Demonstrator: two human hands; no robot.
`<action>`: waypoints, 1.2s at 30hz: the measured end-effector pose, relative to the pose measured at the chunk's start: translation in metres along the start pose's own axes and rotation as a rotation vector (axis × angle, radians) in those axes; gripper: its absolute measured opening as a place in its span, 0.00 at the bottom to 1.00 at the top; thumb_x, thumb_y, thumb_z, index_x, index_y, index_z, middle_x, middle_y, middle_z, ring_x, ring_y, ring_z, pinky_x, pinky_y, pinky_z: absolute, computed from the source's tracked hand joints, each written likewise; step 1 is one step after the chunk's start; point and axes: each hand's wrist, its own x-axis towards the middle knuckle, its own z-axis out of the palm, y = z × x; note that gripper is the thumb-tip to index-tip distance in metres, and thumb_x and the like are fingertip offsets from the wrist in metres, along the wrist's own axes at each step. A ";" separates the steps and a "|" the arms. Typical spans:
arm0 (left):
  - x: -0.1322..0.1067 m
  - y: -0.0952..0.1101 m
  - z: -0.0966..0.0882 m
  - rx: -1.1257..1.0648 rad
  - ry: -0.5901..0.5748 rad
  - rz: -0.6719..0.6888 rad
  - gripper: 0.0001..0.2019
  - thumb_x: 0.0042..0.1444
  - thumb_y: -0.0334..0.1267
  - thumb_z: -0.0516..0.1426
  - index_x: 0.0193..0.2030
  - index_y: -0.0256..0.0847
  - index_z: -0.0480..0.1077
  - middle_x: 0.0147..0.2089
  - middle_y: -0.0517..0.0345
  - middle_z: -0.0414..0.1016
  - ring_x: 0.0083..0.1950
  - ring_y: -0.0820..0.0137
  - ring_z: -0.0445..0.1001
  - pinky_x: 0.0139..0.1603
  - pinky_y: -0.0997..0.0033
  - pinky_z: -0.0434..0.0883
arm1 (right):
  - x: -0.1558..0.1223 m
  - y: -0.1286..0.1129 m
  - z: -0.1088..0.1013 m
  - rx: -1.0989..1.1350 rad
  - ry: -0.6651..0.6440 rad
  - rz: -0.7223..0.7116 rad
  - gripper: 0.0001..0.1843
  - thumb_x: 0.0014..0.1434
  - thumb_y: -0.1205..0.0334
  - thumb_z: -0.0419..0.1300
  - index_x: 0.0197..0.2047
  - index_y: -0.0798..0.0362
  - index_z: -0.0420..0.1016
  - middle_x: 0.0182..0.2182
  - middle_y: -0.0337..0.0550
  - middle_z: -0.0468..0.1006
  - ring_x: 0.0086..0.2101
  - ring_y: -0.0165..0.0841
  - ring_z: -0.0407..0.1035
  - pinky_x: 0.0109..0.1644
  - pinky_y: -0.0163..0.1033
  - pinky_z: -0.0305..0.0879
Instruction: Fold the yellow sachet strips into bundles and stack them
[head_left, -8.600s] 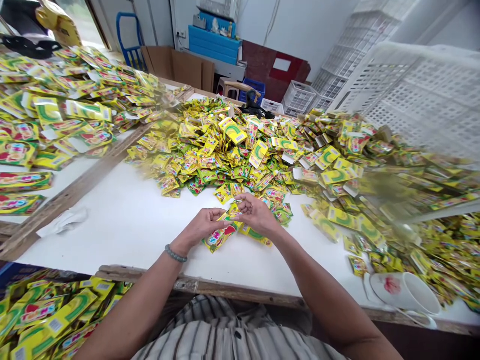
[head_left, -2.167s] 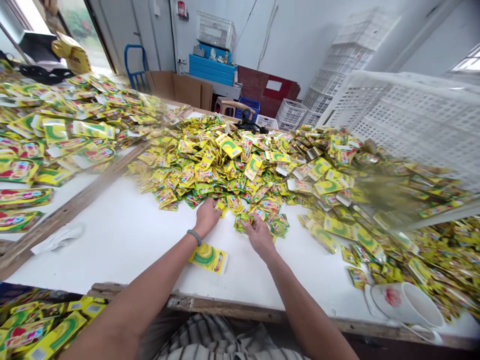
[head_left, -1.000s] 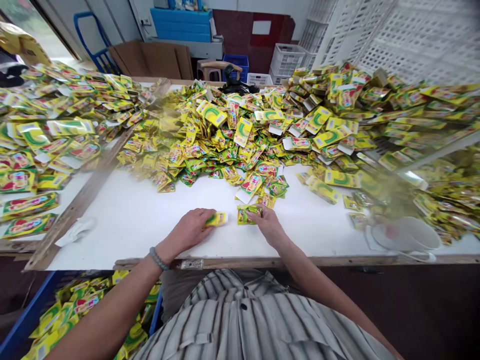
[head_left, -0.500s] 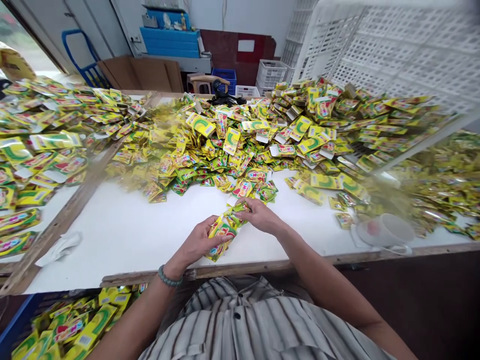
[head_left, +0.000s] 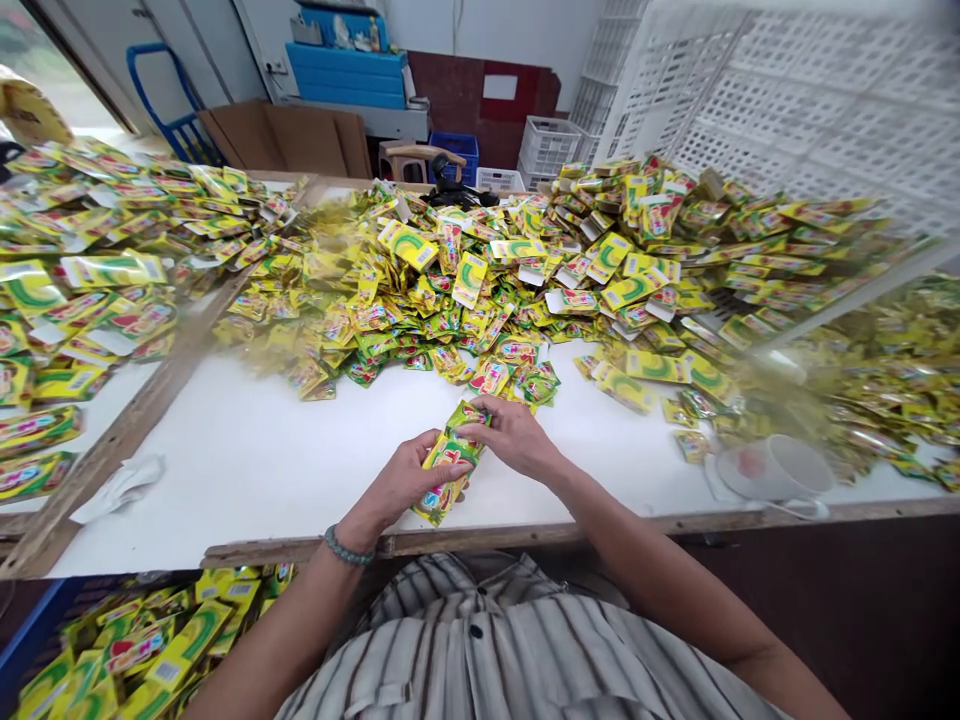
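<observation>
My left hand (head_left: 409, 475) is closed round a flat yellow carton (head_left: 448, 458) printed with coloured letters, its thumb across the front. The carton slants up and to the right above the table's near edge. At its upper end my right hand (head_left: 517, 437) pinches a small green sachet (head_left: 466, 412), which lies against the carton's mouth. Whether the sachet is partly inside I cannot tell. Just beyond my hands lie loose sachets (head_left: 540, 383) and a yellow packet (head_left: 491, 376) on the white table (head_left: 247, 450).
Flat cartons and sachets form a big heap (head_left: 420, 300) across the table. A wooden strip (head_left: 150, 420) and crumpled tissue (head_left: 124, 485) are at left. A clear cup (head_left: 776, 465) stands at right, near a tilted white crate (head_left: 795, 100). Below left, a blue bin (head_left: 34, 625) holds filled cartons.
The right hand has shifted slightly left over the carton's upper end, with the green sachet now more in line with it. The carton's printed front shows more fully.
</observation>
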 end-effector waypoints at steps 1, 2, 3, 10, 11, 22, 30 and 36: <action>-0.001 0.000 0.000 -0.021 -0.007 -0.003 0.23 0.44 0.46 0.70 0.42 0.40 0.67 0.32 0.64 0.75 0.30 0.70 0.77 0.37 0.63 0.77 | -0.002 0.000 -0.002 0.006 -0.016 -0.022 0.09 0.55 0.56 0.65 0.36 0.52 0.76 0.28 0.37 0.74 0.29 0.32 0.66 0.33 0.36 0.60; -0.001 0.000 0.000 -0.036 -0.015 -0.001 0.23 0.44 0.46 0.70 0.43 0.40 0.68 0.32 0.63 0.75 0.30 0.70 0.77 0.37 0.63 0.77 | -0.004 0.000 -0.004 -0.016 -0.019 -0.058 0.07 0.56 0.58 0.64 0.35 0.52 0.76 0.29 0.38 0.75 0.31 0.32 0.67 0.35 0.36 0.61; -0.001 0.000 0.000 -0.049 -0.023 0.005 0.24 0.44 0.45 0.70 0.43 0.39 0.68 0.33 0.62 0.76 0.31 0.69 0.77 0.37 0.63 0.78 | -0.005 -0.001 -0.007 -0.059 -0.008 -0.098 0.05 0.55 0.60 0.65 0.35 0.51 0.77 0.31 0.39 0.75 0.33 0.33 0.68 0.37 0.37 0.62; 0.002 -0.005 0.003 -0.018 -0.028 0.038 0.22 0.47 0.47 0.69 0.44 0.40 0.68 0.32 0.63 0.75 0.29 0.70 0.76 0.35 0.66 0.77 | -0.012 -0.012 -0.010 -0.264 -0.062 -0.192 0.05 0.53 0.70 0.64 0.35 0.51 0.78 0.31 0.41 0.78 0.33 0.34 0.69 0.40 0.38 0.62; 0.002 -0.006 0.003 0.003 -0.022 0.043 0.22 0.47 0.48 0.68 0.43 0.39 0.68 0.31 0.63 0.75 0.28 0.71 0.75 0.34 0.67 0.76 | -0.013 -0.013 -0.011 -0.228 -0.093 -0.175 0.05 0.54 0.68 0.64 0.36 0.51 0.78 0.31 0.40 0.78 0.32 0.33 0.69 0.39 0.38 0.62; -0.001 -0.006 0.005 0.066 0.015 0.104 0.24 0.46 0.47 0.69 0.46 0.39 0.69 0.33 0.61 0.76 0.30 0.70 0.76 0.34 0.70 0.73 | -0.008 -0.009 -0.010 -0.272 0.089 -0.121 0.08 0.51 0.58 0.70 0.29 0.51 0.77 0.29 0.40 0.77 0.34 0.34 0.69 0.40 0.39 0.61; -0.003 -0.005 0.009 -0.076 -0.038 0.051 0.25 0.45 0.48 0.69 0.46 0.39 0.70 0.33 0.60 0.76 0.28 0.71 0.75 0.32 0.68 0.76 | -0.018 -0.007 -0.013 -0.140 -0.019 -0.137 0.06 0.53 0.56 0.69 0.33 0.48 0.81 0.34 0.42 0.81 0.38 0.38 0.72 0.46 0.44 0.63; 0.000 -0.006 0.014 -0.065 0.046 0.051 0.26 0.42 0.49 0.70 0.44 0.39 0.69 0.32 0.60 0.77 0.27 0.70 0.75 0.32 0.68 0.76 | -0.021 -0.008 -0.012 -0.191 0.024 -0.079 0.05 0.52 0.60 0.70 0.34 0.48 0.81 0.36 0.43 0.81 0.41 0.39 0.71 0.50 0.47 0.62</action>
